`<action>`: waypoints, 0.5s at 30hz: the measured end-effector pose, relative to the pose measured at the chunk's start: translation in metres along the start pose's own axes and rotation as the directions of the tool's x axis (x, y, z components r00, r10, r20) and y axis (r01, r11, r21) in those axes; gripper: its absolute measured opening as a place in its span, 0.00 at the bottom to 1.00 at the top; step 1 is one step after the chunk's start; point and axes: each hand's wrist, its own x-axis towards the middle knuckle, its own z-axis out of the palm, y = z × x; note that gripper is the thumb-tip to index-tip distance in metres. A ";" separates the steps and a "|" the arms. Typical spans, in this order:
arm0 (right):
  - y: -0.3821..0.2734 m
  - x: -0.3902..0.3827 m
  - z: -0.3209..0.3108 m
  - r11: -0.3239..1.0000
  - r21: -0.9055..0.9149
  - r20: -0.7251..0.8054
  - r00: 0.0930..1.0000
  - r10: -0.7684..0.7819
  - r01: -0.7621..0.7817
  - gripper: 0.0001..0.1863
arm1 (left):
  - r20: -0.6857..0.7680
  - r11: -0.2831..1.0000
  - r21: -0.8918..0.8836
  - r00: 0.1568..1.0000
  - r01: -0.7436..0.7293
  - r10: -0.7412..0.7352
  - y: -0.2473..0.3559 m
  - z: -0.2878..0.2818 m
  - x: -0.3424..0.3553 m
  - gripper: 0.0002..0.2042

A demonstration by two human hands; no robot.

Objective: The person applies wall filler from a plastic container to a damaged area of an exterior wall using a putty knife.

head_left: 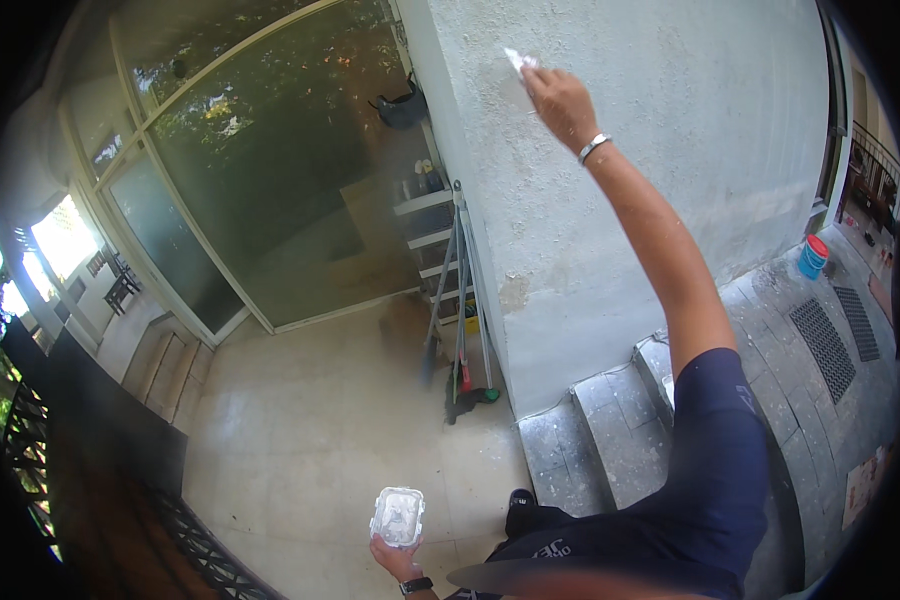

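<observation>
My right hand [562, 108] is raised at the rough, pale wall [650, 120], fingers closed on a small white-smeared tool [518, 62], probably a scraper; its exact shape is hard to make out, as is whether it touches the wall. Low in the view, my left hand [392, 555] grips a square, clear container [398, 512] with white paste inside. Patches of flaking and bare plaster mark the wall around and below the tool.
Stone steps [585, 440] drop along the wall's foot. A shelved rack [425, 235] with long-handled tools [460, 340] stands by its corner, beside a large glass panel [250, 170]. A bucket [813, 257] and mats [820, 350] lie right; a dark railing [30, 460] is left.
</observation>
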 end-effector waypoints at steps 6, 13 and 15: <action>0.045 -0.041 0.036 0.916 -0.135 0.210 0.915 -0.346 0.377 0.17 | -0.056 1.000 0.004 0.998 0.028 -0.028 0.014 0.012 -0.016 0.27; 0.019 -0.145 -0.011 0.958 0.209 0.332 0.907 -0.260 0.198 0.10 | -0.050 0.997 -0.056 0.997 0.061 -0.064 -0.007 0.020 -0.007 0.26; 0.020 -0.123 -0.021 0.995 0.103 0.231 0.973 -0.009 -0.016 0.09 | 0.011 0.990 -0.070 0.992 0.123 -0.123 0.011 0.038 -0.020 0.25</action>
